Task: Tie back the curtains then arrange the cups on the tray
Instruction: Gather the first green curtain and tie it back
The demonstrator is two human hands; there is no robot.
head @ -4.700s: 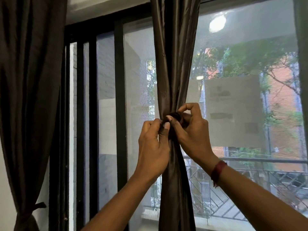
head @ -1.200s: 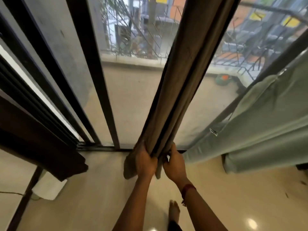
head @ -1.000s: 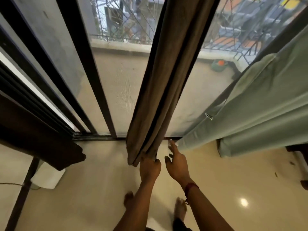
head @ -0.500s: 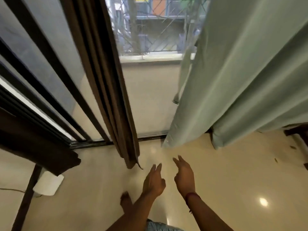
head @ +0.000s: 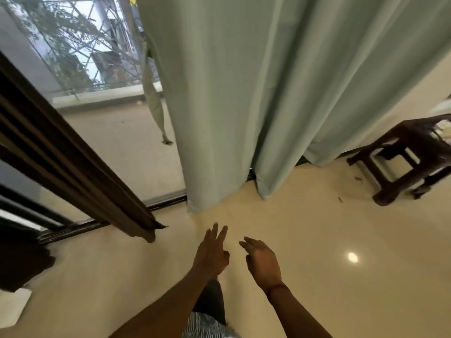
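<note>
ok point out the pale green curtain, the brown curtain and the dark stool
pale green curtain (head: 280, 93), head view, middle of the hanging cloth
brown curtain (head: 80, 174), head view, midway along its gathered folds
dark stool (head: 415, 132), head view, on its top

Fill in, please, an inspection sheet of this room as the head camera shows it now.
Surface: glossy cream floor.
Job's things: brown curtain gathered narrow, tie out of view; pale green curtain hangs loose to the floor, strap dangling at its left edge; cups, tray not seen.
Clutter: white object at lower left.
Hands: left hand and right hand open, empty, touching neither curtain.
Cables: nothing seen.
Surroundings: dark stool at right; glass door, trees outside.
</note>
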